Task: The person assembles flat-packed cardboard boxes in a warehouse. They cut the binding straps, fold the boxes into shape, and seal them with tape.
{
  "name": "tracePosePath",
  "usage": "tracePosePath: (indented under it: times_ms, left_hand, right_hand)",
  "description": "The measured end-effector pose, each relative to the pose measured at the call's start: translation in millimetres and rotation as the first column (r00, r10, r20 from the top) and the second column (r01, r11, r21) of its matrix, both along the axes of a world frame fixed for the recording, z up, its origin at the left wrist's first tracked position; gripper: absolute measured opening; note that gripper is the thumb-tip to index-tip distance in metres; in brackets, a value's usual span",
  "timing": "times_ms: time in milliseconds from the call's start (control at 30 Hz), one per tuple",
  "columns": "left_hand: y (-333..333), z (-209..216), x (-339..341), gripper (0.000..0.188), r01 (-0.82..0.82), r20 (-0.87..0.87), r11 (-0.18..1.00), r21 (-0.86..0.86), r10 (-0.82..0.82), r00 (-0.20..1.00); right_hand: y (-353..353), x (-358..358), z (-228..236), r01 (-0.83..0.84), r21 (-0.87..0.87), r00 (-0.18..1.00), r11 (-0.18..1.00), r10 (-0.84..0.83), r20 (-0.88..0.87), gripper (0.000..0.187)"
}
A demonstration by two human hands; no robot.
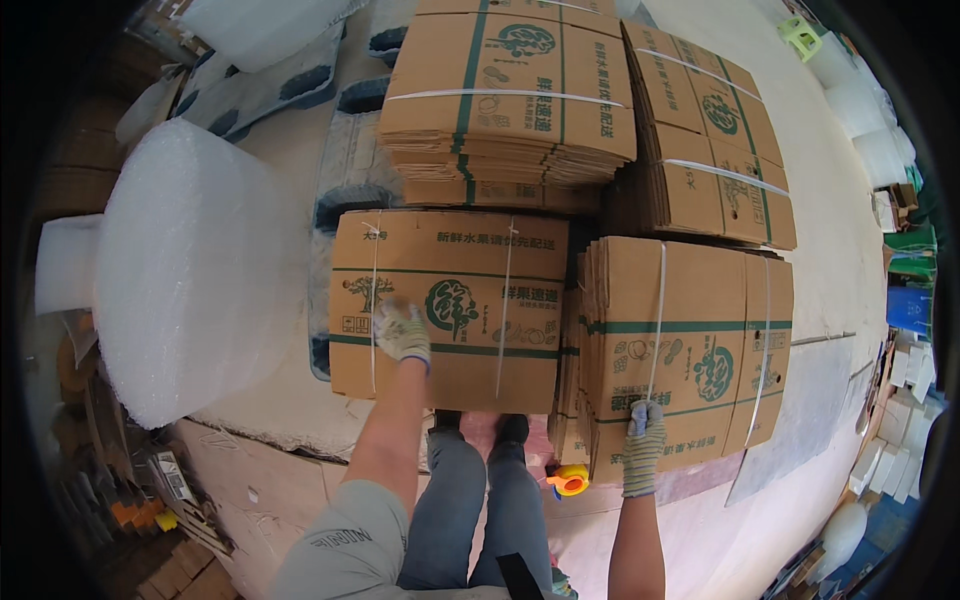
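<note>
My left hand (403, 333), in a striped knit glove, is over the top of a strapped bundle of flattened cardboard boxes (450, 375) in front of me. Its blurred fingers are beside the bundle's left white strap (375, 365); whether they grip it is unclear. On the right, my gloved right hand (645, 450) is closed at the near edge of a second bundle of flattened boxes (690, 400), where a white strap (659, 320) runs down to it. Something small and bluish shows at its fingers. Both bundles have green print.
More strapped bundles (510, 60) (715, 130) are stacked beyond. A big bubble wrap roll (190, 270) stands left, beside grey-blue pallets (345, 150). An orange-yellow tape dispenser (570, 481) is by my feet. A green stool (800, 38) and white rolls line the far right.
</note>
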State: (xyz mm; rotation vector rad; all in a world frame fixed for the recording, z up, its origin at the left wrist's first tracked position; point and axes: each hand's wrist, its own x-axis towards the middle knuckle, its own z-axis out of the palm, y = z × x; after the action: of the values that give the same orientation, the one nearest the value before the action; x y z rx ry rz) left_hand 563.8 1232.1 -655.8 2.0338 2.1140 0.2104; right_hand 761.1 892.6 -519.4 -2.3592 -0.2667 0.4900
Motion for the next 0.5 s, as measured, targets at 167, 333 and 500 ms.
tracePosePath:
  times_ms: [167,333,500]
  left_hand:
    - [37,0,-54,0.037,-0.043,-0.086,0.997,-0.07,0.036,0.996]
    - [40,-9,-35,0.022,-0.115,-0.135,0.981,-0.155,0.094,0.986]
    - [52,-23,-49,0.025,-0.262,0.086,0.868,-0.422,0.326,0.942]
  right_hand:
    - [16,-12,7,0.005,-0.155,0.983,0.988,0.024,0.18,0.03]
    - [22,-13,10,-0.028,-0.143,0.957,0.989,0.068,0.283,0.031]
    - [12,-12,1,-0.026,-0.114,0.975,0.993,0.05,0.218,0.029]
